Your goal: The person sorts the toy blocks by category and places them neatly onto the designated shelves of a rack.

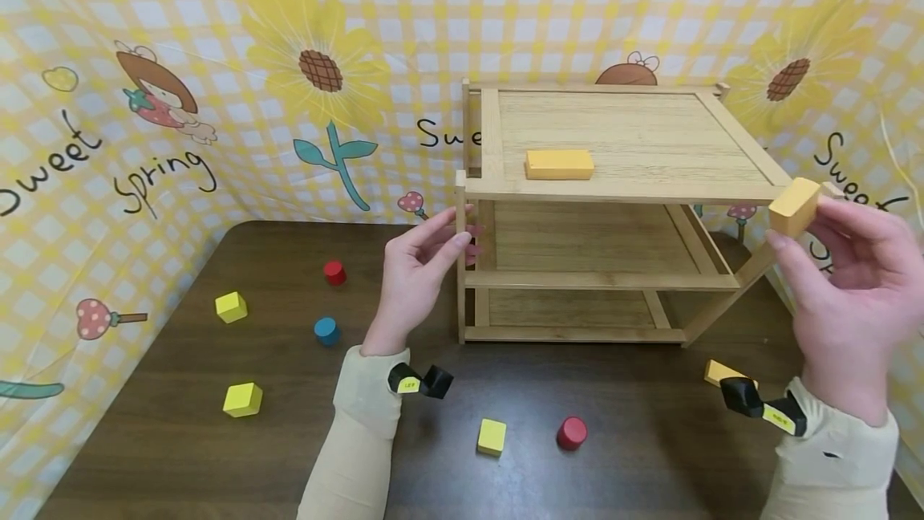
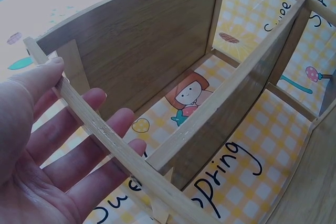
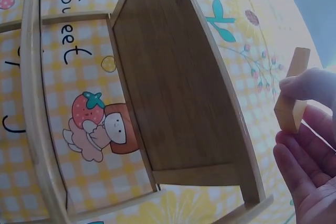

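Observation:
A three-tier wooden shelf (image 1: 635,123) stands on the table. My left hand (image 1: 415,275) holds its left front post, thumb on one side and fingers behind; in the left wrist view the thumb (image 2: 50,72) presses the post (image 2: 92,111). My right hand (image 1: 859,271) pinches a yellow-orange rectangular block (image 1: 792,209) between thumb and fingers, raised near the top board's right front corner. In the right wrist view this block (image 3: 290,113) is beside the shelf, apart from it. Another yellow-orange block (image 1: 559,165) lies on the top board, toward the left front.
On the dark table (image 1: 289,464) lie yellow cubes (image 1: 231,307), a red cylinder (image 1: 334,272) and a blue cylinder (image 1: 327,331) at left. A yellow cube (image 1: 492,437) and red cylinder (image 1: 572,432) lie in front. An orange block (image 1: 722,372) is partly hidden by the right wrist camera.

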Tool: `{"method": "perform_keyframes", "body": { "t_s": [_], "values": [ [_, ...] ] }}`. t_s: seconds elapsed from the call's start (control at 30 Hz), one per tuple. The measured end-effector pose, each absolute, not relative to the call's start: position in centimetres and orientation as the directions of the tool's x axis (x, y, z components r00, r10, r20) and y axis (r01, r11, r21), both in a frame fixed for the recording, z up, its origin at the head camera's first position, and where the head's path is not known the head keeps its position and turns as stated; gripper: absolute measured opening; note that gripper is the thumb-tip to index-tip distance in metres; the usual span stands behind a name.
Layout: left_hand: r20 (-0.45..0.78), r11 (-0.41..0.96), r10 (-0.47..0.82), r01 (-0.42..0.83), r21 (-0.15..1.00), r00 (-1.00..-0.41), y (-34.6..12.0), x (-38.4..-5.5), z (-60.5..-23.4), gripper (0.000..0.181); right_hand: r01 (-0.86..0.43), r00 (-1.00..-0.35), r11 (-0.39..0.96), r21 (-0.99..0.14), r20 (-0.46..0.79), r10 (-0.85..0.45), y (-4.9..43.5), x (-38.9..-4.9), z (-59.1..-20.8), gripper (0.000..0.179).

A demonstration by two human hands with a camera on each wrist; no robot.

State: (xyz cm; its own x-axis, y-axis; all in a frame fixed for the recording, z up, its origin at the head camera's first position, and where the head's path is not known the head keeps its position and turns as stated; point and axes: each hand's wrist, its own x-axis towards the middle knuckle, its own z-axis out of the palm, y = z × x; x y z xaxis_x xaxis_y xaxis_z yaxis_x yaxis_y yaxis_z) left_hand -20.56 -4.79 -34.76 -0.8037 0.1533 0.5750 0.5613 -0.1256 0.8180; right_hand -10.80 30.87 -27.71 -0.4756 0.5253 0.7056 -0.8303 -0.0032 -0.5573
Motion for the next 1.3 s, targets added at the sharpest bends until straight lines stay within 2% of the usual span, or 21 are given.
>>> {"method": "perform_keyframes", "body": {
  "t_s": [0.57, 0.83, 1.3],
  "values": [
    [0.581, -0.149, 0.160, 0.563, 0.813, -0.798, -4.8, -20.6, -34.7, 0.035, -0.804, -0.522, 0.101, -0.586, 0.776, 0.353, 29.5, -12.0, -25.1, 0.040],
    [0.584, -0.152, 0.152, 0.565, 0.811, -0.797, -4.7, -20.7, -34.7, 0.034, -0.756, -0.536, 0.254, -0.603, 0.794, 0.288, 29.2, -12.3, -24.3, 0.038],
    [0.548, -0.098, 0.149, 0.540, 0.836, -0.823, -4.7, -20.4, -34.5, 0.034, -0.752, -0.550, 0.284, -0.594, 0.804, 0.226, 28.7, -12.6, -23.5, 0.038]
  ]
}}
